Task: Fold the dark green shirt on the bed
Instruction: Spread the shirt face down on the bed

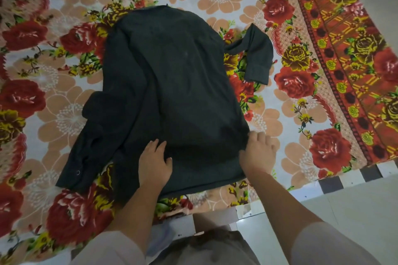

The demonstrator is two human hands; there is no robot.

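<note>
The dark green shirt (170, 92) lies spread flat on the bed, back side up, its hem nearest me. One sleeve (256, 54) sticks out to the right and bends back down; the other sleeve (90, 150) lies folded along the left side with a snap visible near its cuff. My left hand (155, 163) rests flat on the cloth near the hem, fingers apart. My right hand (259, 153) sits at the shirt's near right corner, with the thumb and fingers touching the edge of the cloth; a grip cannot be made out.
A floral blanket (64, 114) in red, peach and yellow covers the bed. Its patterned border (336, 49) runs along the right side. The bed's near edge (247, 206) meets a pale tiled floor (344, 200) at the lower right. My body stands against the bed edge.
</note>
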